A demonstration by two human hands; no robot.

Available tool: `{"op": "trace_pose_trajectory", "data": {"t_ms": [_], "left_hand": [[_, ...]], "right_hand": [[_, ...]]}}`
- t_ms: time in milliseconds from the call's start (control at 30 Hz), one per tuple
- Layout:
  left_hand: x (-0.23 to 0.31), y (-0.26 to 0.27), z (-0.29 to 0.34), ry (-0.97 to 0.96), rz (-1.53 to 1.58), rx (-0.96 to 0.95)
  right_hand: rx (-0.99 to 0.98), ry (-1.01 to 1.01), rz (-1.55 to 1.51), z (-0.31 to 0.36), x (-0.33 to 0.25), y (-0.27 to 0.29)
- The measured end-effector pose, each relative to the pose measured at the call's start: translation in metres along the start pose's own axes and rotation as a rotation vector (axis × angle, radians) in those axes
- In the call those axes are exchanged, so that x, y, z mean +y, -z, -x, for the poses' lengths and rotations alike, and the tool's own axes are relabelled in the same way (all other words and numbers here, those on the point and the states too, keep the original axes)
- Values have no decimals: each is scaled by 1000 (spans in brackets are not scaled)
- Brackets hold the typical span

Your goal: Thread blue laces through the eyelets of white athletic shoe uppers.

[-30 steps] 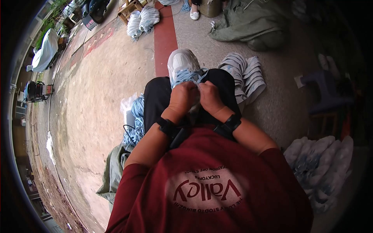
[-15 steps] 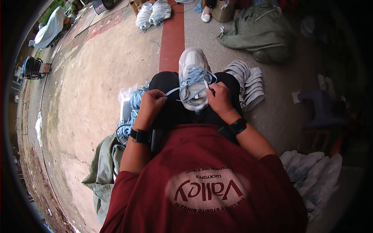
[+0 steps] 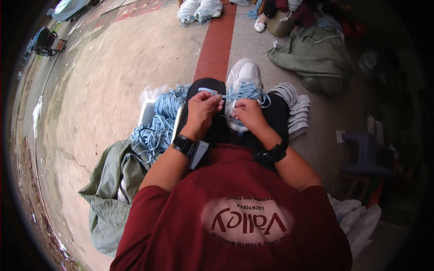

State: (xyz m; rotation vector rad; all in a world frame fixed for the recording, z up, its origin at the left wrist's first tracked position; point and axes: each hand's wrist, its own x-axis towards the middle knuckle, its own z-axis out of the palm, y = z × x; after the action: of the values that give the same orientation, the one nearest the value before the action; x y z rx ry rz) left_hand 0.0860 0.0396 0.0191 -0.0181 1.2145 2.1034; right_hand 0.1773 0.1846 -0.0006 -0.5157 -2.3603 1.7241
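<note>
Bare left hand (image 3: 205,109) had moved in toward the white-and-grey sneaker (image 3: 244,73), pinching a flat light-blue lace (image 3: 206,91); what the bare right hand's (image 3: 251,115) curled fingers held could not be told. Toe pointing away, the sneaker lay lengthwise between dark-trousered knees (image 3: 209,84). Leftward, a white box (image 3: 146,113) held tangled blue cords (image 3: 166,104).

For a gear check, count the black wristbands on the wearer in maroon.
2: the left wristband just below the left hand, the right wristband on the right wrist. Both wrists show.
</note>
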Motion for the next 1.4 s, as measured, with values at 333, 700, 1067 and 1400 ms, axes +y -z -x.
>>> {"op": "trace_pose_trajectory", "data": {"t_ms": [333, 700, 1067, 1400], "left_hand": [[-37, 0, -36, -214, -476, -57], [-32, -10, -21, -582, -1140, 19], [-22, -18, 0, -846, -1400, -274], [-25, -8, -6, -674, -1162, -102]], "right_hand": [[73, 47, 55, 4, 2, -3], [65, 76, 78, 8, -3, -5], [192, 203, 275, 5, 1, -9], [-325, 260, 572, 25, -14, 14]]}}
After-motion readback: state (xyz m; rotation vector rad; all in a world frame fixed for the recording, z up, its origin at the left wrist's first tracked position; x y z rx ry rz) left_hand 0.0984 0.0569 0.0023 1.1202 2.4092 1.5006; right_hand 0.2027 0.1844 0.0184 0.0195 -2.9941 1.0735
